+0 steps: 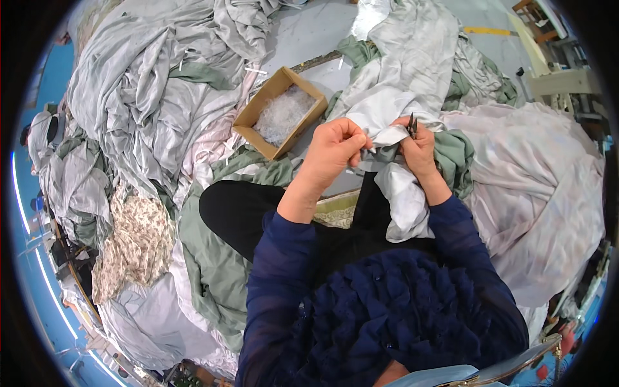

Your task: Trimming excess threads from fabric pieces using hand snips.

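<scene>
My left hand (334,149) is closed in a pinch at the edge of a white and green cloth (404,197). A small white bit shows at its fingertips; whether it belongs to the cloth or is a loose piece I cannot tell. Dark thread snips (412,125) stick up from my right hand (420,152), blades pointing away from me. That hand's fingers are also against the white cloth, which stretches between both hands and hangs down over my lap.
An open cardboard box (263,143) with a tangle of pale, clear threads (284,116) stands just beyond my left hand. Heaped grey-green fabric (155,97) rises at the left, near a floral cloth (138,242). Pale pinkish fabric (529,193) is piled at the right.
</scene>
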Action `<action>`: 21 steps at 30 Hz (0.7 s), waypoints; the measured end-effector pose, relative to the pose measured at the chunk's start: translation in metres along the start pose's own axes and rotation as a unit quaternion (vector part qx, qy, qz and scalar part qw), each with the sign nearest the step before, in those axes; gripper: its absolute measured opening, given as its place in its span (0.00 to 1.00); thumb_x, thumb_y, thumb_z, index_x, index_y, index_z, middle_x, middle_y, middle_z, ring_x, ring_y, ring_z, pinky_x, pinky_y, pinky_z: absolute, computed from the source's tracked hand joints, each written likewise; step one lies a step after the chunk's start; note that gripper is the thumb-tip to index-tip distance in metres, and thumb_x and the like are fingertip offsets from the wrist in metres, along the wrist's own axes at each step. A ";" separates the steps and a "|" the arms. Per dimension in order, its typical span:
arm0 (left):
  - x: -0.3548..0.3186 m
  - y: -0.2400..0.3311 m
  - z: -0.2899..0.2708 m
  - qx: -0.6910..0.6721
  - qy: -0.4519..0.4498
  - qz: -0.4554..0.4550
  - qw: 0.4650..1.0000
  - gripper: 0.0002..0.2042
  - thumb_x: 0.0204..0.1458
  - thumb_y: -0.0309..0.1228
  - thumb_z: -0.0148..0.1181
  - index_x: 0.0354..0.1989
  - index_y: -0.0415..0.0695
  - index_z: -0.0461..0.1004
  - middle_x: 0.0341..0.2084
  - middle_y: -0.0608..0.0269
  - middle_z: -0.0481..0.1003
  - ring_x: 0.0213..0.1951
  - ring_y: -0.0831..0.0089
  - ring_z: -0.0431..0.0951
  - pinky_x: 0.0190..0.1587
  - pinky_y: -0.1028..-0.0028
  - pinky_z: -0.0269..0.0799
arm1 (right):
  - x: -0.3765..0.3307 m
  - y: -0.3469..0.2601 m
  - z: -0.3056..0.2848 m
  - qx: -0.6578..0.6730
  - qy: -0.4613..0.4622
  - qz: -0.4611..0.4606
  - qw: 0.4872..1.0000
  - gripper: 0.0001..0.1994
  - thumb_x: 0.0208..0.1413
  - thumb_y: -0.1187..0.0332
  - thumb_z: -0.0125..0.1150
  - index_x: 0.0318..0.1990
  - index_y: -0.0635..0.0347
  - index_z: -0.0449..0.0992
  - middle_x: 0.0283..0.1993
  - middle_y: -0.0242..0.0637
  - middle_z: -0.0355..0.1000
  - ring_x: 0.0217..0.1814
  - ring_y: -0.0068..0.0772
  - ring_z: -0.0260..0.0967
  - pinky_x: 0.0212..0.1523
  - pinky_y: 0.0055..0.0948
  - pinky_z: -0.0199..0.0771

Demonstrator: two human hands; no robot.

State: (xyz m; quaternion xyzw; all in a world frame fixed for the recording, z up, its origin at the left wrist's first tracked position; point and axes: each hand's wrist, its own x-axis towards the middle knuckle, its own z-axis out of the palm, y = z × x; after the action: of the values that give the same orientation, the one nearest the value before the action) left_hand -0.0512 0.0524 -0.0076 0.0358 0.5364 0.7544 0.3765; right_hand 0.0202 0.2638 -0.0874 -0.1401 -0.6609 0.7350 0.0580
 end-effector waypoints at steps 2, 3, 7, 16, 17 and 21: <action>0.001 -0.007 -0.006 0.092 0.027 0.007 0.995 0.04 0.57 0.25 0.57 0.31 0.39 0.72 0.27 0.63 0.77 0.20 0.83 0.69 0.23 0.82 0.65 | 0.000 -0.001 0.000 -0.091 -0.019 -0.082 0.992 0.05 0.55 0.79 0.56 0.38 0.64 0.76 0.28 0.24 0.70 0.29 0.14 0.64 0.32 0.17 0.64; 0.001 -0.012 -0.010 0.202 0.059 0.026 0.977 0.04 0.56 0.24 0.57 0.31 0.39 0.71 0.25 0.63 0.76 0.20 0.81 0.70 0.23 0.79 0.66 | 0.000 -0.003 0.001 -0.089 -0.022 -0.081 0.992 0.05 0.55 0.79 0.56 0.38 0.64 0.76 0.28 0.24 0.70 0.29 0.14 0.64 0.32 0.17 0.64; -0.007 -0.026 -0.021 0.473 0.113 0.096 0.868 0.04 0.53 0.25 0.58 0.31 0.38 0.71 0.20 0.59 0.74 0.22 0.70 0.73 0.27 0.69 0.69 | 0.003 -0.005 0.005 -0.151 -0.061 -0.126 0.979 0.05 0.54 0.80 0.56 0.38 0.66 0.75 0.29 0.27 0.71 0.31 0.17 0.65 0.35 0.19 0.66; -0.016 -0.076 -0.099 0.467 0.244 0.150 0.837 0.04 0.54 0.26 0.57 0.30 0.38 0.72 0.18 0.59 0.74 0.22 0.70 0.76 0.26 0.68 0.70 | 0.001 0.010 0.000 -0.069 -0.037 -0.105 0.991 0.06 0.62 0.75 0.57 0.44 0.59 0.78 0.20 0.18 0.65 0.18 0.07 0.54 0.19 0.14 0.50; -0.013 -0.079 -0.112 0.388 0.245 0.077 0.885 0.05 0.55 0.26 0.57 0.30 0.38 0.73 0.18 0.63 0.74 0.18 0.76 0.73 0.22 0.73 0.68 | 0.000 0.011 -0.001 -0.040 -0.021 -0.075 0.996 0.06 0.62 0.75 0.58 0.44 0.59 0.78 0.20 0.18 0.65 0.18 0.07 0.54 0.19 0.14 0.50; 0.002 -0.041 -0.156 0.421 0.349 0.136 0.826 0.05 0.56 0.27 0.57 0.32 0.38 0.73 0.21 0.63 0.75 0.19 0.77 0.74 0.23 0.75 0.69 | -0.001 0.010 -0.004 -0.008 -0.004 -0.018 1.000 0.06 0.59 0.76 0.59 0.43 0.60 0.79 0.21 0.17 0.64 0.21 0.08 0.55 0.22 0.14 0.53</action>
State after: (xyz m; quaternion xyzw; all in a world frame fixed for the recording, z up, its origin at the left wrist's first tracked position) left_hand -0.1021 -0.0631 -0.1084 -0.0023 0.8876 0.4606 0.0060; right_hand 0.0234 0.2657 -0.0979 -0.1259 -0.6696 0.7289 0.0677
